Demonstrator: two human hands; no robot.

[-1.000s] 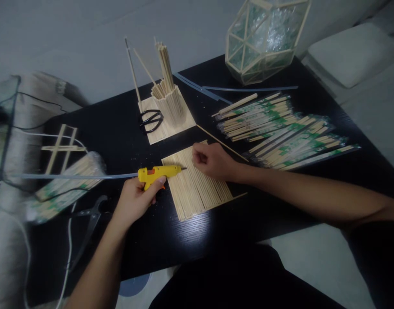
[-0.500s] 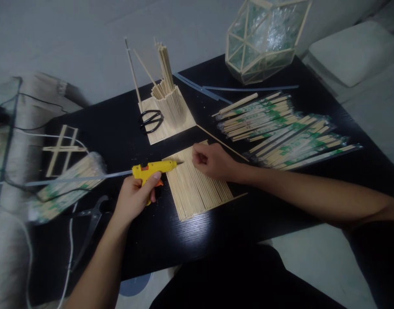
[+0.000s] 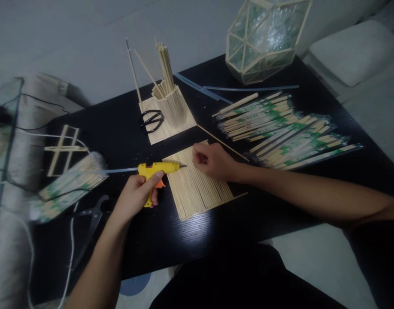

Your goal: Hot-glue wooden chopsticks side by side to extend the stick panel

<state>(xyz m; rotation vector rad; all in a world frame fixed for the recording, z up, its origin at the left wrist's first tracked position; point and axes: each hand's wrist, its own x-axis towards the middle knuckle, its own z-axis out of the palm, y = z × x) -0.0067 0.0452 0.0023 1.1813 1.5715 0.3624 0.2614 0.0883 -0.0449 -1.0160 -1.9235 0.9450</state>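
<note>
My left hand (image 3: pixel 137 193) is wrapped round the handle of a yellow glue gun (image 3: pixel 156 168), its thumb on the body above the orange trigger. A clear glue stick (image 3: pixel 121 171) runs out of the gun's back end. The metal nozzle points right, over a flat panel of wooden sticks (image 3: pixel 197 193) laid side by side on the table. Above the panel's upper right part is my right hand (image 3: pixel 213 161), fingers curled closed; whatever they may hold is hidden. The nozzle tip is a short way left of those fingers.
Behind the panel, a stick-built holder (image 3: pixel 171 109) filled with sticks stands on a wooden base beside black-handled scissors (image 3: pixel 151 121). Wrapped chopsticks (image 3: pixel 290 137) lie right, under a geometric frame (image 3: pixel 264 43). Pliers (image 3: pixel 92 223), a chopstick pack (image 3: pixel 70 189) and cables are left.
The glue gun in my left hand has moved slightly right, bringing its nozzle nearer my right hand. The right hand stays nearly still over the panel.
</note>
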